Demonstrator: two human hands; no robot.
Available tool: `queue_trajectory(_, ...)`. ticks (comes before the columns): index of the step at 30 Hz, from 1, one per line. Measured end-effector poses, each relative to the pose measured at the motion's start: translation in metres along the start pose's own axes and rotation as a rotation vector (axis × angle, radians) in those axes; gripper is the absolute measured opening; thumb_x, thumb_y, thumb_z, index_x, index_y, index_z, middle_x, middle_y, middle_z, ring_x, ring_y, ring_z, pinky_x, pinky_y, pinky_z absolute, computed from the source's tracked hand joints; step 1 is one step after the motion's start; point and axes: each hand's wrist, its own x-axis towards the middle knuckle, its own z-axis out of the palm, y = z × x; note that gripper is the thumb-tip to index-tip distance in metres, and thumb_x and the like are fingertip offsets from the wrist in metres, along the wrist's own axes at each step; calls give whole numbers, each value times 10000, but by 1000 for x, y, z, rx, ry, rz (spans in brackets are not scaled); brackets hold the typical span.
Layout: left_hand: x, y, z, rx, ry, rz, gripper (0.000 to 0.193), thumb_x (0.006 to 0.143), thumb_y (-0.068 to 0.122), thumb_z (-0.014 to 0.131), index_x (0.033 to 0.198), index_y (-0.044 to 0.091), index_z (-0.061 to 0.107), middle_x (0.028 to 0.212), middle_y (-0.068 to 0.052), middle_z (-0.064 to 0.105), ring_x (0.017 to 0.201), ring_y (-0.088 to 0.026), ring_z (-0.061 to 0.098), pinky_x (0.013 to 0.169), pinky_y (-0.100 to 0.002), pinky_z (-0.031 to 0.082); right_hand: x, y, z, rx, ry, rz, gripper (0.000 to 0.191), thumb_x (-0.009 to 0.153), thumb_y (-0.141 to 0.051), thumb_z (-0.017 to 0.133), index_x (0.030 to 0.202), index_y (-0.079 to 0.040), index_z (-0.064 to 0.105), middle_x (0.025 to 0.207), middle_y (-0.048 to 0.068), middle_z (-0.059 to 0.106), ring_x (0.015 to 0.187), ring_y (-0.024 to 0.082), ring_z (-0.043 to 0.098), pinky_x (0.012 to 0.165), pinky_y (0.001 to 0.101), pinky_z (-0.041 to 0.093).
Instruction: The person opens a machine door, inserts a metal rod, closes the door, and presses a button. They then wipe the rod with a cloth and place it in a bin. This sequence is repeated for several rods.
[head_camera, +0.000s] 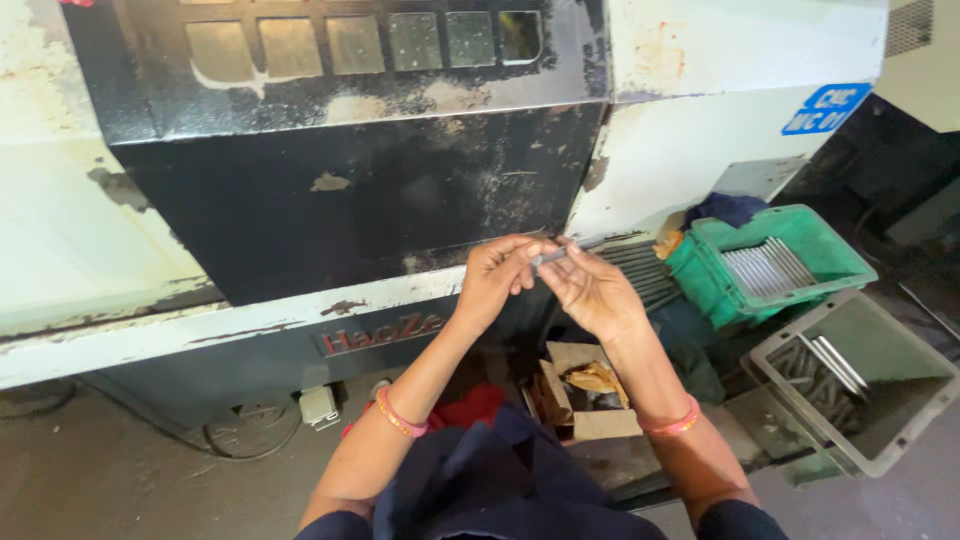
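My left hand (497, 275) and my right hand (590, 290) meet in front of a large worn machine (330, 190). Between their fingertips they pinch a short thin grey metal rod (562, 252), which lies roughly level. Each wrist wears an orange bangle. Just behind my right hand lies a stack of similar metal rods (640, 270) on the machine's ledge. A dark blue cloth covers my lap at the bottom of the view.
A green plastic crate (830, 250) holding several metal rods sits at the right. Below it stands a grey bin (900, 420) with a few rods. A torn cardboard box (585, 395) lies on the floor under my hands. A cable (240, 440) and red cloth (470, 405) lie at the machine's base.
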Motion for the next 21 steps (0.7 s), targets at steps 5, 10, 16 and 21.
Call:
queue_trajectory(5,39,-12,-14,-29,156,-58,399,1060,345,634,862,13,731,594,8,571,515,-57,486,488,-216,356,-2,-10,6,-207,-10,-20,229,1031,-148,576,1187,16,615,1007,161,715,944,260,721,862,413,597)
queue_trajectory(10,113,-3,-47,57,98,5,433,1066,391,584,895,18,724,672,-10,644,587,-63,556,563,-216,438,8,-18,7,-888,28,-142,386,988,-198,597,1322,-7,620,806,81,652,741,168,658,650,308,551)
queue_trajectory(16,278,-15,-55,21,43,113,278,1028,246,635,1194,26,671,1014,-39,704,852,-94,664,722,-224,521,61,-74,-6,-1353,261,-407,476,940,-140,655,1409,-74,599,772,-39,651,674,73,534,595,232,438)
queue_trajectory(21,429,-27,-7,349,295,488,549,921,210,744,1400,36,538,1211,-159,693,1085,-288,701,938,-369,567,96,-148,-18,-1427,435,-395,471,948,-36,650,1419,-63,647,853,12,593,680,80,476,583,226,372)
